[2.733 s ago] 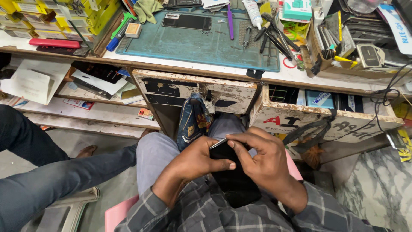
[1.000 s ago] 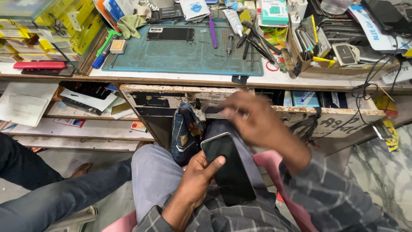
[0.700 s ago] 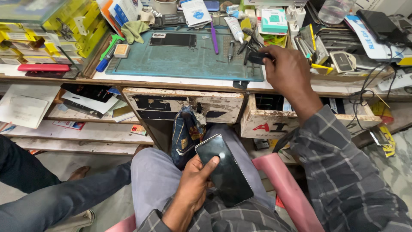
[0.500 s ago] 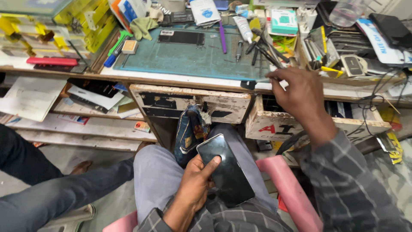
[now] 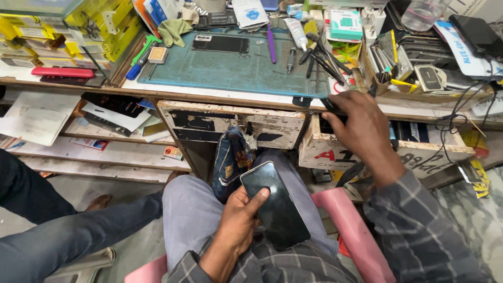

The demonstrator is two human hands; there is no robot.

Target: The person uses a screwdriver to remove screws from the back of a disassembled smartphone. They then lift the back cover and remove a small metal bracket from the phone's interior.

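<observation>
Black phone (image 5: pixel 275 207) rests on the lap, gripped by the left hand (image 5: pixel 238 217) — thumb across its dark screen. Up and to the right, the right hand (image 5: pixel 361 126) reaches over the open drawer (image 5: pixel 335 152) at the bench edge, fingers curled around something small and dark — unclear what.

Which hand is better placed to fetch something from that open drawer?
The right hand, probably: it is already at the open drawer by the bench edge. The left hand is busy holding the dark phone on the lap.
</observation>
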